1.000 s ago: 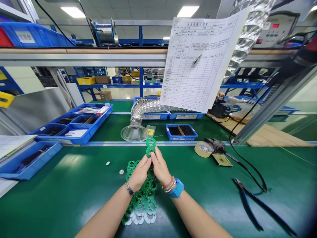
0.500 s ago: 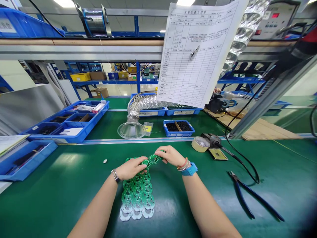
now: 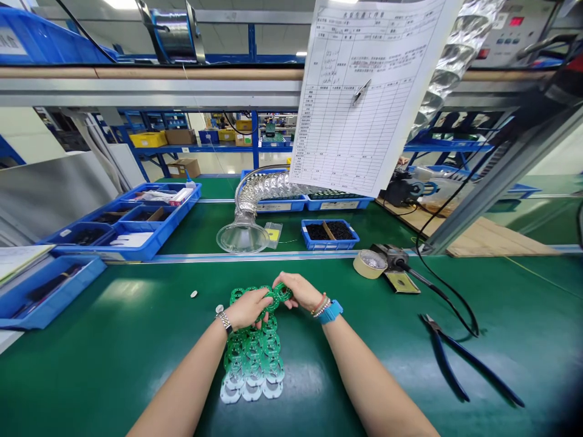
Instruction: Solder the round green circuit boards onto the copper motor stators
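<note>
My left hand (image 3: 248,308) and my right hand (image 3: 300,291) meet over the green mat, both gripping a green circuit-board strip (image 3: 279,294) of linked ring shapes. The strip's ends are partly hidden by my fingers. Just below my hands lies a pile of similar green boards (image 3: 252,358), overlapping in a long column, with white-backed rings at the near end (image 3: 237,388). My left wrist almost touches the pile. Two small white discs (image 3: 219,308) lie on the mat left of it.
Side-nose pliers (image 3: 449,358) lie to the right, beyond them a soldering tool's cable. A tape roll (image 3: 370,264) sits ahead. Blue trays (image 3: 122,243) stand left and ahead. A clear fume hood (image 3: 243,237) and a hanging printed form (image 3: 364,103) are in front.
My hands have drawn closer together and lower, bringing the strip down near the pile. One second ago they held it upright, farther forward. The camera view has also tilted slightly.
</note>
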### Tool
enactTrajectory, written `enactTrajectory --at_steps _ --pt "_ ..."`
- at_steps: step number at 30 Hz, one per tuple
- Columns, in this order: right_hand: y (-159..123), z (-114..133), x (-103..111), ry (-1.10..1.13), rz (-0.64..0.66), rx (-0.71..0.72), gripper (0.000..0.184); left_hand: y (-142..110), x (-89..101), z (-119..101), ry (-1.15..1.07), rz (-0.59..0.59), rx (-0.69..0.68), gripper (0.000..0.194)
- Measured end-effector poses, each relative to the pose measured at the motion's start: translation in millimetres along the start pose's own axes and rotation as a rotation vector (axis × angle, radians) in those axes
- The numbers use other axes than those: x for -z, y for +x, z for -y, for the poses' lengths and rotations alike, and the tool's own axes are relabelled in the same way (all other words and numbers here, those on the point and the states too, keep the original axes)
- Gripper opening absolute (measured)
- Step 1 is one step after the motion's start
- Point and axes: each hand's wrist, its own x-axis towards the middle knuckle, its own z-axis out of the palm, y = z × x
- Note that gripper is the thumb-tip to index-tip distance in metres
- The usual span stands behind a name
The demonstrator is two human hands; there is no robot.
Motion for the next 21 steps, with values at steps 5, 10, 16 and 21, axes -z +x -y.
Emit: enactTrajectory --at_steps 5,10,16,21 --pt "-1.3 7.2 -14.3 -0.026 -0.030 0.074 0.032 3.0 -1.4 2.1 0.000 -0.035 0.013 0.030" --pt "5.3 4.7 -16.3 -0.008 -0.250 0.099 0.027 4.1 -1.9 2.3 -0.009 -0.075 -0.004 0.028" --pt "-1.3 2.7 -17.5 0.062 -0.003 0.018 0.045 -1.2 -3.6 -1.2 -0.094 -0.017 -0.037 0.052" --pt "-8.3 12.5 -22.5 0.046 0.189 0.027 0.035 -8.7 3.2 -3.9 -0.172 0.050 -0.080 0.062"
